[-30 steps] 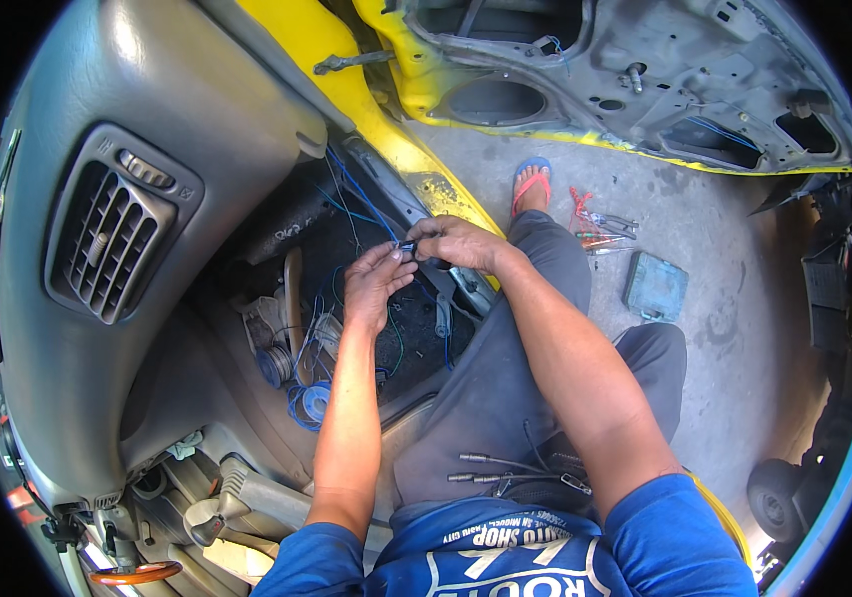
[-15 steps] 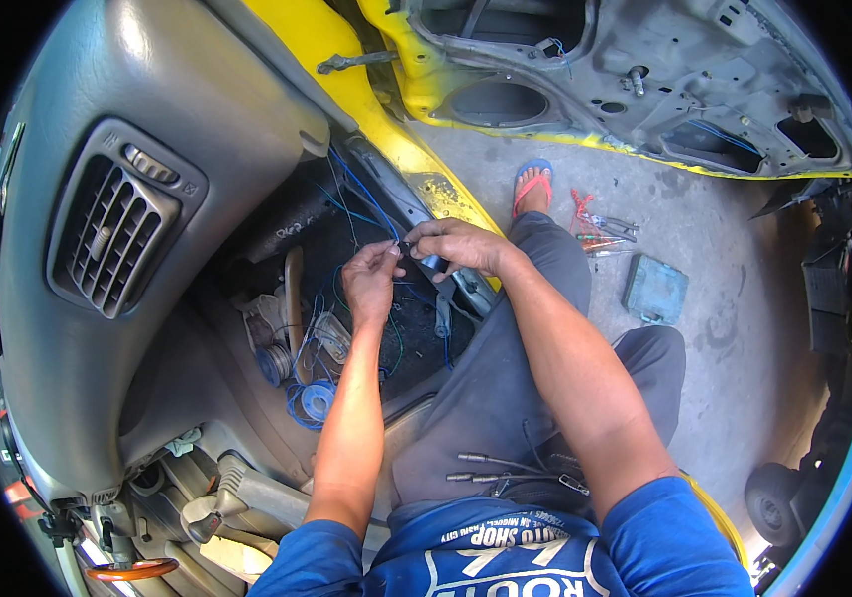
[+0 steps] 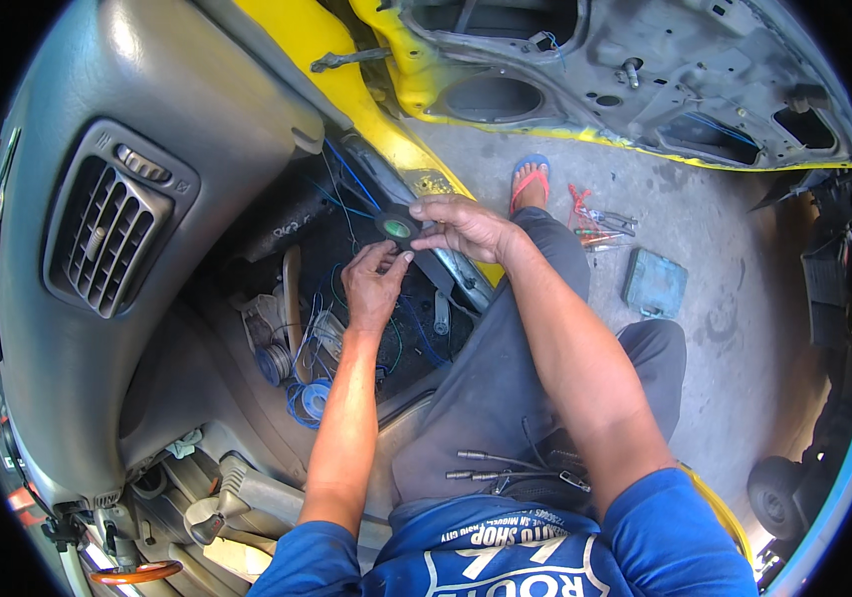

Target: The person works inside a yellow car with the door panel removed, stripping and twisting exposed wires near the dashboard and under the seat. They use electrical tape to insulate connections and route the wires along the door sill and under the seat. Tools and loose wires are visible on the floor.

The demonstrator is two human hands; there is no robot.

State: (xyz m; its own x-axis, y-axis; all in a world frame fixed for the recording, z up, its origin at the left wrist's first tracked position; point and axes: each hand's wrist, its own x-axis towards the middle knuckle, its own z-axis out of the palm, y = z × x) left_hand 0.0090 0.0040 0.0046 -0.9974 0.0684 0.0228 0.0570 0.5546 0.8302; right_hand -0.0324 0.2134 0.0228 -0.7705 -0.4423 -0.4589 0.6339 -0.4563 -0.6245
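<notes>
A roll of black electrical tape with a green core is gripped at its right side by the thumb and fingers of my right hand. Just below and left of the roll, the thumb and fingertips of my left hand are pinched together; whatever lies between them is too small to make out. Blue wires run from under the dashboard down to the spot where both hands meet. The hands are over the car's footwell, beside the yellow door sill.
Wire spools and loose wires lie on the footwell floor. To the left bulges the grey dashboard. The stripped car door stands open ahead. On the concrete are hand tools and a teal case.
My right hand has turned the tape roll so its flat face and green core now show. My left hand's fingers have dropped slightly away from it.
</notes>
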